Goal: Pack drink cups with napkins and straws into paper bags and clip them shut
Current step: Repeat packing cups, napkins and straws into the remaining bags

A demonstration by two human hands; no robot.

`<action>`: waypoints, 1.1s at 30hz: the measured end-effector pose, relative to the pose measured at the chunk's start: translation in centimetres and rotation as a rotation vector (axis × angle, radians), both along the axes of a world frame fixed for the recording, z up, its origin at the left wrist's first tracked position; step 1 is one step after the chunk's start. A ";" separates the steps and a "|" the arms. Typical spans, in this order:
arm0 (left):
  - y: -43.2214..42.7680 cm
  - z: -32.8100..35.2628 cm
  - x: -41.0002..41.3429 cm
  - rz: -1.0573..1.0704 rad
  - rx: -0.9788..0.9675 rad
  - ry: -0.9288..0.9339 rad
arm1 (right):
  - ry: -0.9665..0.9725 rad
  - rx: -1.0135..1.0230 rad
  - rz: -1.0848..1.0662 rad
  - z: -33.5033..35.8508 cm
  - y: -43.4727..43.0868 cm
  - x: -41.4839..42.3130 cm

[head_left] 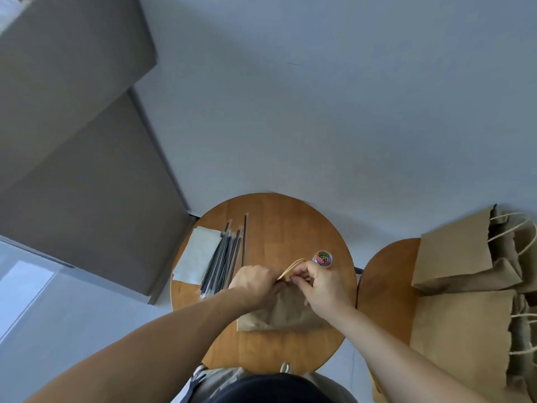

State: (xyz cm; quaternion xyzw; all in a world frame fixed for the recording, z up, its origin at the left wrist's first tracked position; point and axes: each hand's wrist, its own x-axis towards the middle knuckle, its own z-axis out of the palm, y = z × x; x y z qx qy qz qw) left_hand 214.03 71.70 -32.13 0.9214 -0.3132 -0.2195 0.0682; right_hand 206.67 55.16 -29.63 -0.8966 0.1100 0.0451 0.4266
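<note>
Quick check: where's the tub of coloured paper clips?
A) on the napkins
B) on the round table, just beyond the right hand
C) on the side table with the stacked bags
B: the tub of paper clips stands on the round table just beyond the right hand.

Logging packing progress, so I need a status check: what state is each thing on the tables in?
paper bag: top held closed by both hands.
left hand: pinches bag top.
right hand: pinches bag top.
straws: wrapped, lying bundled.
napkins: stacked flat.
clip tub: upright, holding coloured clips.
other bags: lying on their sides.
</note>
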 end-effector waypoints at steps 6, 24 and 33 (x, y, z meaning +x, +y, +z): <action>-0.2 0.1 -0.4 0.047 -0.026 0.018 | 0.028 -0.041 0.086 -0.1 -0.3 0.7; 0.3 1.2 0.0 0.108 -0.126 0.162 | -0.031 -0.295 0.327 -0.6 -0.8 1.5; 0.2 0.4 -0.1 0.171 -0.146 0.180 | 0.109 -0.397 0.360 -0.7 -0.6 1.8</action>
